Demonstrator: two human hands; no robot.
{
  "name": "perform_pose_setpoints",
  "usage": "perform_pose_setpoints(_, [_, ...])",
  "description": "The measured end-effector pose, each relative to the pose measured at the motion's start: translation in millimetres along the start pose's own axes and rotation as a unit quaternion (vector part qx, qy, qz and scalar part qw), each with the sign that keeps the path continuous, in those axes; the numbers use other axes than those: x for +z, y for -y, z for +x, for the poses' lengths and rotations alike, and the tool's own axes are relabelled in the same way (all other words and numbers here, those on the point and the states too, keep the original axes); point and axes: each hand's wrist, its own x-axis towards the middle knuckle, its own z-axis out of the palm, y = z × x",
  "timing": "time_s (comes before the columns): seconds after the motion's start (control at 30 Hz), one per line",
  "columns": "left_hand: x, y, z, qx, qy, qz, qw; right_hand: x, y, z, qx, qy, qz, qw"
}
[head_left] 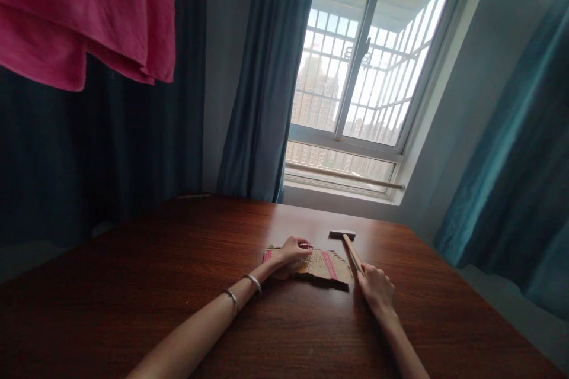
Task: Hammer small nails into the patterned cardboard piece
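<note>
A small tan patterned piece with pink stripes point(324, 265) lies flat on the dark wooden table point(178, 284). My left hand point(293, 250) rests on its left part with the fingers curled down over it; two bangles circle that wrist. My right hand point(376, 289) is closed round the wooden handle of a hammer point(349, 244). The hammer's dark head lies on the table just beyond the piece's far right corner. The handle runs along the piece's right edge.
A window point(360, 71) with a white grille is behind the table, with blue curtains point(262, 83) on both sides. A pink cloth point(89, 12) hangs at the upper left. The table's right edge point(480, 308) drops to a grey floor.
</note>
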Motion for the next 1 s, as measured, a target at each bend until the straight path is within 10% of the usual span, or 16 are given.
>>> perform_pose_setpoints(0.37, [-50.6,-18.7,2.6,-0.018,0.152,-0.066,0.986,28.0,-11.9,-2.7,-0.038,-0.041,-0.024,0.998])
perform_pose_setpoints(0.6, [-87.7,-11.3,7.4,-0.107,0.154,0.138,0.973,27.4,-1.5,-14.3,-0.067,-0.063,-0.054,0.994])
perform_pose_setpoints(1.0, [-63.8,-24.4,-2.0,-0.130,0.232,0.257,0.929,6.7,52.8,30.4,-0.238,-0.070,0.228,0.941])
